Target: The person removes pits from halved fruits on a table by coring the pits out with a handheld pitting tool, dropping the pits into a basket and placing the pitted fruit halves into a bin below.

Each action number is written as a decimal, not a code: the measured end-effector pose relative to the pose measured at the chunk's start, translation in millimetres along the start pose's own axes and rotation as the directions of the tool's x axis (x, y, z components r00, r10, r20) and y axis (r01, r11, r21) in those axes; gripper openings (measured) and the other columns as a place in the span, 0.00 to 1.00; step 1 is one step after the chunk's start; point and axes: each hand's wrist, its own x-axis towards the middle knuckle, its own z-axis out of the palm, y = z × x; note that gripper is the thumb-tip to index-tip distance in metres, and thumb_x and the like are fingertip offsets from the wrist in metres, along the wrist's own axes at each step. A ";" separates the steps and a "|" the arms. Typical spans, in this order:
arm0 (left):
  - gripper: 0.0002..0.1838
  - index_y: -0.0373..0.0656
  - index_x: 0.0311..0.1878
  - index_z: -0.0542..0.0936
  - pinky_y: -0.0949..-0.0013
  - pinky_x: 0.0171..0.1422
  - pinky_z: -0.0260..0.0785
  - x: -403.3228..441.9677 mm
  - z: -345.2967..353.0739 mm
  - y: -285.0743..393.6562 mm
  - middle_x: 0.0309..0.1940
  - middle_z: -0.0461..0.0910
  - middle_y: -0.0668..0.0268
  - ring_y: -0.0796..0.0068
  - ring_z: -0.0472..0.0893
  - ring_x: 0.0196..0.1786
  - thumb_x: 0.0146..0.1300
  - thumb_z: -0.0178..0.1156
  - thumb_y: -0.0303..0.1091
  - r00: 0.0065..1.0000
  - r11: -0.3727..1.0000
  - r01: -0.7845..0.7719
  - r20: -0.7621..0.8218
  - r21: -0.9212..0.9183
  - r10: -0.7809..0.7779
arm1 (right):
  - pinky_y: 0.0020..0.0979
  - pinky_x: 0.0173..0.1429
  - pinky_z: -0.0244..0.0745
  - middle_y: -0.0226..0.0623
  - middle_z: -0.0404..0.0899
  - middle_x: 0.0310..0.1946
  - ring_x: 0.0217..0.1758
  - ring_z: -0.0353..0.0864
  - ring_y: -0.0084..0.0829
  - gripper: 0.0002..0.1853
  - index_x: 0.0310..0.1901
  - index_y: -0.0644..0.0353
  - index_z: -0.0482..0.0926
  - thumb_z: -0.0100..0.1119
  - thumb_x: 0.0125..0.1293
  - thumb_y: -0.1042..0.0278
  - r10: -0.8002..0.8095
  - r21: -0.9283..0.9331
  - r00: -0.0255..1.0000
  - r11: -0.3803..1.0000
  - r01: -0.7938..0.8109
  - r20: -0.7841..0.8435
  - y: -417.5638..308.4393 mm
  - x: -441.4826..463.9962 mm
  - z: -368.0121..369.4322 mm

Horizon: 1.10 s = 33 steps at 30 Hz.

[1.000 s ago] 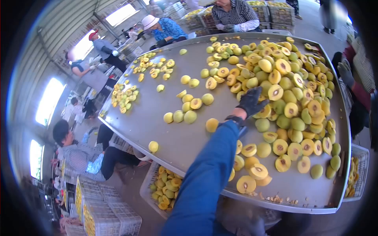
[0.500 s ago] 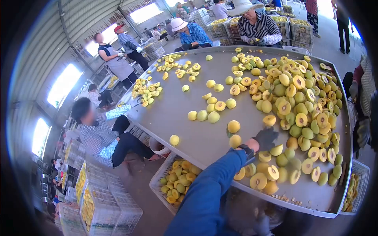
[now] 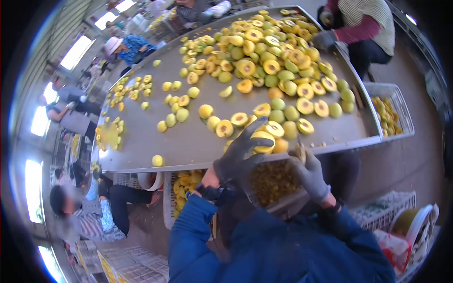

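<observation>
My left hand [image 3: 240,152], in a dark glove, is at the front edge of the metal table [image 3: 207,151]. Its fingers curve around a yellow fruit half [image 3: 263,142] that looks like apricot. In a grey glove, my right hand [image 3: 311,177] grips what looks like a small knife [image 3: 300,150], its thin dark tip pointing up. More halved and whole fruit lies just beyond both hands, some halves showing brown pits. The large fruit pile [image 3: 269,52] covers the table's far right part.
Below the table edge, a container [image 3: 278,200] holds brownish bits. Fruit-filled crates stand at the right [image 3: 401,111] and lower left [image 3: 167,200]. A white bucket [image 3: 417,221] is at lower right. Co-workers sit at the far right [image 3: 368,28] and left [image 3: 101,214].
My view has turned right and down. My left hand has drawn back from the pile to the near edge and now has a fruit half. My right hand with the knife has come into clear view.
</observation>
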 end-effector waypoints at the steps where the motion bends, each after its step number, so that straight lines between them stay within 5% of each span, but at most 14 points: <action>1: 0.21 0.46 0.56 0.78 0.55 0.74 0.57 -3.6 8.1 8.4 0.70 0.64 0.50 0.50 0.63 0.73 0.57 0.65 0.27 0.995 0.996 -0.088 0.033 -0.027 0.089 | 0.18 0.36 0.67 0.27 0.77 0.36 0.36 0.71 0.12 0.17 0.54 0.64 0.73 0.60 0.67 0.66 -0.078 -0.059 0.997 0.995 0.078 0.000 -21.2 -2.1 8.7; 3: 0.24 0.44 0.59 0.76 0.54 0.75 0.56 -9.8 17.1 33.8 0.69 0.64 0.49 0.49 0.63 0.73 0.58 0.66 0.29 0.996 0.998 -0.058 0.066 -0.012 0.058 | 0.17 0.37 0.68 0.29 0.77 0.39 0.37 0.71 0.12 0.20 0.56 0.65 0.72 0.62 0.67 0.64 -0.150 0.034 0.988 0.988 0.151 -0.020 -33.7 -10.3 26.0; 6: 0.31 0.36 0.64 0.71 0.53 0.75 0.57 -20.2 22.1 43.1 0.68 0.66 0.47 0.49 0.62 0.74 0.57 0.66 0.32 0.998 1.000 -0.023 -0.056 0.005 0.023 | 0.18 0.37 0.70 0.30 0.78 0.39 0.37 0.72 0.12 0.21 0.57 0.65 0.72 0.62 0.66 0.63 0.176 0.269 0.982 0.944 -0.189 0.072 -34.8 -24.7 25.9; 9: 0.30 0.35 0.64 0.71 0.53 0.75 0.57 -33.3 39.2 52.7 0.67 0.67 0.47 0.51 0.61 0.74 0.57 0.65 0.29 0.969 0.996 0.062 -0.238 -0.058 -0.074 | 0.18 0.32 0.69 0.29 0.78 0.36 0.31 0.73 0.12 0.22 0.57 0.65 0.72 0.62 0.66 0.63 0.244 0.334 0.966 0.907 -0.257 0.080 -49.2 -38.4 27.4; 10: 0.30 0.35 0.64 0.71 0.54 0.75 0.57 -36.6 46.1 57.1 0.68 0.66 0.48 0.51 0.61 0.74 0.57 0.64 0.29 0.946 0.987 0.087 -0.298 -0.136 -0.125 | 0.17 0.25 0.65 0.27 0.79 0.33 0.23 0.71 0.12 0.21 0.56 0.66 0.72 0.62 0.67 0.63 0.223 0.330 0.973 0.915 -0.231 0.063 -51.7 -40.5 29.3; 13: 0.27 0.38 0.62 0.74 0.54 0.75 0.58 -43.4 63.9 64.0 0.69 0.65 0.49 0.52 0.61 0.74 0.58 0.62 0.28 0.888 0.950 0.102 -0.403 -0.294 -0.220 | 0.18 0.25 0.67 0.28 0.80 0.34 0.24 0.73 0.13 0.20 0.55 0.66 0.72 0.61 0.67 0.63 0.146 0.332 0.988 0.930 -0.156 0.053 -45.5 -42.0 36.6; 16: 0.24 0.40 0.62 0.74 0.54 0.74 0.59 -43.6 60.3 75.7 0.69 0.65 0.48 0.50 0.63 0.73 0.61 0.60 0.29 0.944 0.986 0.073 -0.308 -0.151 -0.117 | 0.20 0.38 0.74 0.32 0.80 0.41 0.36 0.77 0.15 0.22 0.57 0.67 0.72 0.61 0.67 0.64 0.270 0.398 0.949 0.862 -0.314 0.164 -34.1 -38.8 27.5; 20: 0.27 0.36 0.66 0.70 0.55 0.75 0.56 -48.7 55.7 70.3 0.69 0.65 0.48 0.53 0.64 0.73 0.61 0.56 0.26 0.969 1.000 0.001 -0.247 -0.011 -0.003 | 0.23 0.52 0.74 0.34 0.79 0.47 0.47 0.77 0.19 0.25 0.61 0.69 0.70 0.61 0.67 0.64 0.269 0.434 0.948 0.843 -0.318 0.173 -47.0 -46.5 27.7; 23: 0.27 0.33 0.67 0.66 0.60 0.72 0.62 -48.8 80.8 92.6 0.68 0.67 0.48 0.58 0.68 0.70 0.65 0.54 0.29 0.748 0.750 0.040 -0.478 -0.660 -0.460 | 0.24 0.54 0.73 0.34 0.79 0.49 0.48 0.77 0.21 0.26 0.62 0.70 0.69 0.61 0.67 0.64 0.182 0.485 0.978 0.849 -0.209 0.102 -43.0 -54.6 42.8; 24: 0.36 0.33 0.73 0.55 0.58 0.70 0.65 -48.9 81.5 94.0 0.66 0.68 0.49 0.56 0.72 0.66 0.73 0.48 0.51 0.779 0.742 -0.025 -0.479 -0.670 -0.405 | 0.24 0.54 0.73 0.33 0.78 0.50 0.48 0.77 0.21 0.26 0.62 0.70 0.69 0.61 0.67 0.64 0.156 0.436 0.985 0.883 -0.171 0.072 -35.2 -53.8 47.2; 26: 0.36 0.33 0.73 0.55 0.57 0.68 0.67 -50.2 89.1 94.9 0.64 0.69 0.49 0.56 0.73 0.64 0.73 0.47 0.52 0.764 0.740 -0.039 -0.498 -0.671 -0.411 | 0.27 0.47 0.75 0.38 0.81 0.41 0.41 0.79 0.22 0.21 0.55 0.68 0.73 0.62 0.67 0.61 0.058 0.291 0.998 0.955 -0.062 0.022 -17.0 -48.7 62.4; 29: 0.36 0.34 0.73 0.55 0.57 0.65 0.70 -52.5 91.7 93.0 0.62 0.70 0.49 0.57 0.75 0.61 0.73 0.45 0.54 0.690 0.754 0.051 -0.523 -0.654 -0.501 | 0.34 0.36 0.76 0.46 0.80 0.27 0.30 0.82 0.32 0.17 0.44 0.63 0.72 0.64 0.65 0.58 -0.080 -0.445 0.992 0.888 0.116 0.100 -14.8 -51.6 47.8; 30: 0.37 0.34 0.73 0.55 0.57 0.64 0.71 -52.3 91.0 92.0 0.61 0.71 0.50 0.57 0.75 0.60 0.73 0.44 0.54 0.669 0.753 0.077 -0.526 -0.654 -0.525 | 0.41 0.28 0.73 0.49 0.75 0.20 0.23 0.80 0.45 0.18 0.37 0.59 0.69 0.64 0.63 0.54 -0.257 -0.497 0.963 0.828 0.260 0.075 -6.8 -53.1 51.4; 33: 0.37 0.34 0.73 0.56 0.57 0.61 0.74 -48.9 87.3 91.8 0.59 0.72 0.50 0.57 0.77 0.57 0.74 0.43 0.56 0.625 0.729 0.168 -0.500 -0.664 -0.599 | 0.43 0.27 0.74 0.45 0.78 0.20 0.24 0.80 0.49 0.17 0.38 0.57 0.70 0.65 0.62 0.55 -0.356 -0.652 0.927 0.676 0.345 0.121 -15.7 -65.9 49.3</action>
